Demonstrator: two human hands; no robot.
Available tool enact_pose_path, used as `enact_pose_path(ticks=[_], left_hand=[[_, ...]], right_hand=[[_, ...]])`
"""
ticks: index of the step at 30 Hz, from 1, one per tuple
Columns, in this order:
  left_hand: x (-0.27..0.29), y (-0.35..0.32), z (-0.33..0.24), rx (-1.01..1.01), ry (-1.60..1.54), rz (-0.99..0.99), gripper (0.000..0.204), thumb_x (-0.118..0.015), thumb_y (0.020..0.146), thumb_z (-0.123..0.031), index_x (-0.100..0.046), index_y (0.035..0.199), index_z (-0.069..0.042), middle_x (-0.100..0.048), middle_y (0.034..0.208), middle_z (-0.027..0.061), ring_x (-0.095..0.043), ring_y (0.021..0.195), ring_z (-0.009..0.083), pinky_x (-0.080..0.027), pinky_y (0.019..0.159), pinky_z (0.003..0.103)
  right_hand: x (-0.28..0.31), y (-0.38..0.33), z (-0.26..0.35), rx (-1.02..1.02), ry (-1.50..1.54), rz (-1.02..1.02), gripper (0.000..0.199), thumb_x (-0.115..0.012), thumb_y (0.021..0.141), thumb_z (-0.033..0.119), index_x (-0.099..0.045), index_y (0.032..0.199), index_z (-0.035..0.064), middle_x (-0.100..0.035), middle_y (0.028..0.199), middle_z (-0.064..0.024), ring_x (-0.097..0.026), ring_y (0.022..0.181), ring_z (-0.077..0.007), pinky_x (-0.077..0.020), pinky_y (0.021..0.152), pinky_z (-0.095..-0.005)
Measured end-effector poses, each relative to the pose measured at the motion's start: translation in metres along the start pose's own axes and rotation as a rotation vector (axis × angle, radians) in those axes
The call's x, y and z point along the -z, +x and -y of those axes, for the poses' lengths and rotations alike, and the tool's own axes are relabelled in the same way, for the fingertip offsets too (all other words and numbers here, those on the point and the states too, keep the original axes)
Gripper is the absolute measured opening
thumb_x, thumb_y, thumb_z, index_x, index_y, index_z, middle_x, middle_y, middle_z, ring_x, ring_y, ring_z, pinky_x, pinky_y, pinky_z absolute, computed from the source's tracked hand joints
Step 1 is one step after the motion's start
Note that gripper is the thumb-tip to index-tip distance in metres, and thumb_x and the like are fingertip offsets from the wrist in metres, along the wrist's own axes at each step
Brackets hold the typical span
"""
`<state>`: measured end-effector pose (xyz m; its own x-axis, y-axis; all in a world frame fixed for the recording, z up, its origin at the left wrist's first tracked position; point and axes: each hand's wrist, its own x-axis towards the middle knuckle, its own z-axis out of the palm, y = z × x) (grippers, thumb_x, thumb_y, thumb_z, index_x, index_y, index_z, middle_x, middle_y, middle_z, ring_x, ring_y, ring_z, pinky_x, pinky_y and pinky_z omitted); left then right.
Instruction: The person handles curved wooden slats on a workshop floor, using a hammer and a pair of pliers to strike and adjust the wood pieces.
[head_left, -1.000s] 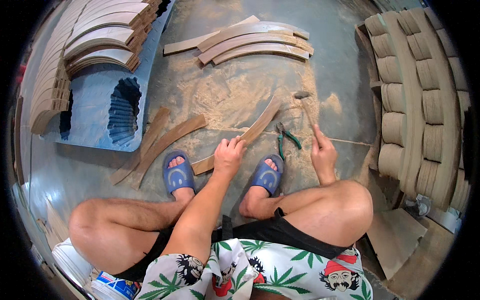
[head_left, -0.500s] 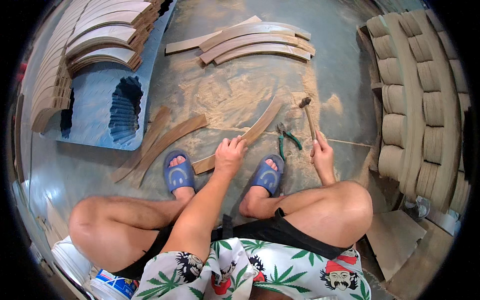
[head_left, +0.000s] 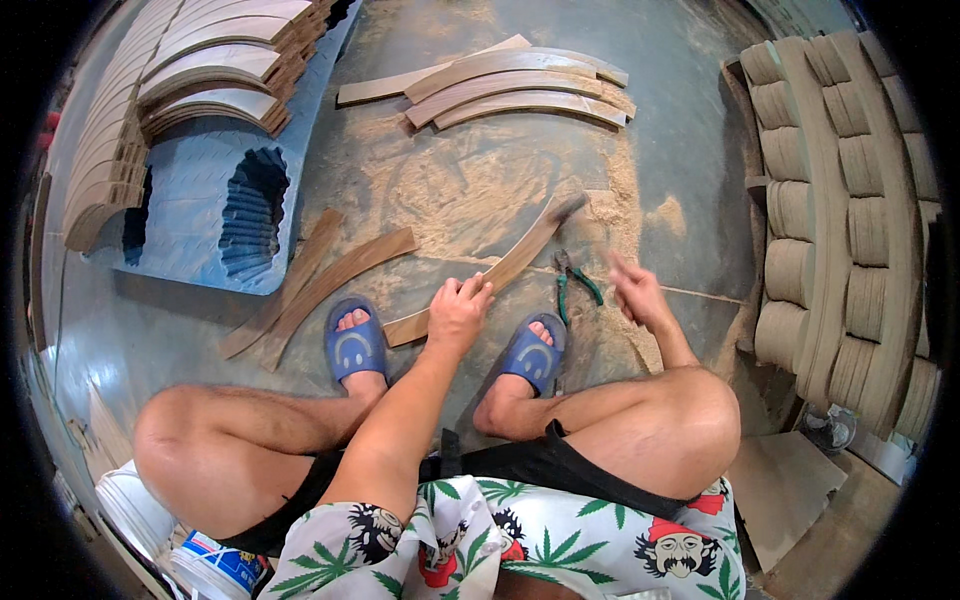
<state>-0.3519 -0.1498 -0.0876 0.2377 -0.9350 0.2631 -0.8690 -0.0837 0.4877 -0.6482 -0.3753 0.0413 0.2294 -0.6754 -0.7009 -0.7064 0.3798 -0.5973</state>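
Observation:
A curved wooden strip (head_left: 519, 257) lies slantwise on the floor in front of my feet. My left hand (head_left: 460, 313) is closed around its middle, steadying it. My right hand (head_left: 640, 295) grips a hammer, whose blurred dark head (head_left: 571, 206) is at the strip's far end; the handle is smeared by motion. Between the strip and my right hand lie pliers (head_left: 570, 283) with green handles, jaws pointing away from me. Whether the hammer head touches the wood I cannot tell.
Two curved strips (head_left: 335, 283) lie left of my slippers (head_left: 355, 343). Several more strips (head_left: 515, 90) rest farther ahead amid sawdust (head_left: 450, 190). A blue pallet (head_left: 215, 200) bears stacked curved pieces at the left. Tall stacks of wooden pieces (head_left: 862, 220) stand at the right.
The hammer head has swung left and down onto or near the strip's far end. My right hand has turned with it, while my left hand and the strip stay put.

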Motion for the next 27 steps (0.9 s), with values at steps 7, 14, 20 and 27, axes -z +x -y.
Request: enact_pose_path(ticks=[7, 14, 20, 27], left_hand=[[-0.002, 0.0, 0.0, 0.0, -0.009, 0.012, 0.032, -0.088, 0.09, -0.024, -0.085, 0.121, -0.017, -0.08, 0.133, 0.0001, -0.067, 0.094, 0.0278, -0.062, 0.081, 0.042], [0.002, -0.002, 0.0, 0.011, -0.017, 0.039, 0.03, -0.086, 0.093, -0.023, -0.084, 0.121, -0.015, -0.079, 0.137, 0.002, -0.068, 0.098, 0.0286, -0.061, 0.085, 0.043], [0.0, -0.003, 0.003, 0.006, -0.02, 0.025, 0.028, -0.087, 0.093, -0.023, -0.084, 0.118, -0.013, -0.08, 0.137, 0.0029, -0.068, 0.099, 0.0283, -0.061, 0.084, 0.042], [0.001, 0.002, -0.006, 0.011, -0.04, 0.045, 0.028, -0.087, 0.091, -0.024, -0.085, 0.118, -0.015, -0.08, 0.137, 0.0027, -0.068, 0.099, 0.0279, -0.062, 0.085, 0.042]], right_hand=[[0.017, -0.041, -0.015, -0.034, 0.01, 0.226, 0.048, -0.073, 0.114, 0.022, -0.068, 0.162, 0.02, -0.059, 0.074, 0.0055, -0.051, 0.061, -0.0048, -0.0414, 0.053, -0.0281], [-0.042, -0.056, -0.037, 0.742, -0.717, -0.253, 0.061, -0.078, 0.099, 0.011, -0.074, 0.154, 0.0366, -0.067, 0.084, -0.0114, -0.069, 0.074, -0.0349, -0.0557, 0.065, -0.0471], [-0.071, -0.057, -0.043, 0.912, -0.892, -0.183, 0.063, -0.077, 0.098, 0.011, -0.071, 0.156, 0.0344, -0.061, 0.091, -0.0094, -0.069, 0.084, -0.0347, -0.0589, 0.074, -0.0491], [-0.024, 0.01, -0.047, 0.639, -0.352, -0.588, 0.053, -0.072, 0.106, 0.015, -0.071, 0.159, 0.0224, -0.071, 0.079, -0.0099, -0.068, 0.068, -0.028, -0.0564, 0.065, -0.0421]])
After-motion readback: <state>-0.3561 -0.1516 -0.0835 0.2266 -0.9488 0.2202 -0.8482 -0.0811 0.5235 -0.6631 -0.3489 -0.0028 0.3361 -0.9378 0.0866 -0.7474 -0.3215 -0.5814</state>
